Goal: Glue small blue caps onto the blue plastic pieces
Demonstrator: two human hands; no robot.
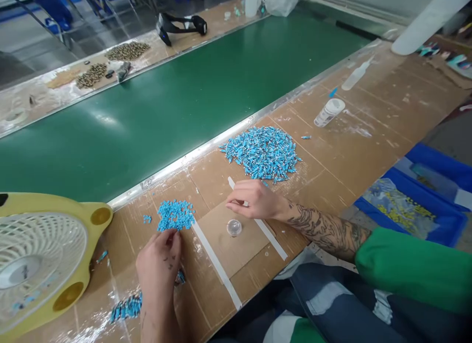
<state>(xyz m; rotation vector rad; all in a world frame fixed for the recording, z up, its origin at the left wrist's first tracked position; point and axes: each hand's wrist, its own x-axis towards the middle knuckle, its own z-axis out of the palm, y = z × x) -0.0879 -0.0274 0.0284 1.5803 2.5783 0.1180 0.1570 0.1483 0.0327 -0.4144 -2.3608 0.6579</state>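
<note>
Room btwn tape strips point(216, 264) exc. dish point(234, 228); fan point(27, 271) blocks L.

Near bench point(320, 178)'s far edge: slim blue plastic pieces point(263, 153), heaped; left of these, small round blue pieces point(175, 214); farther left, yellow plastic fan point(40, 264). Small round clear dish point(234, 228) on brown cardboard rectangle point(221, 254).

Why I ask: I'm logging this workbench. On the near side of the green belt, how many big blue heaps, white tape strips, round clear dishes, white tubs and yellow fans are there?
Big blue heaps: 2
White tape strips: 2
Round clear dish: 1
White tub: 1
Yellow fan: 1
Total: 7
</note>
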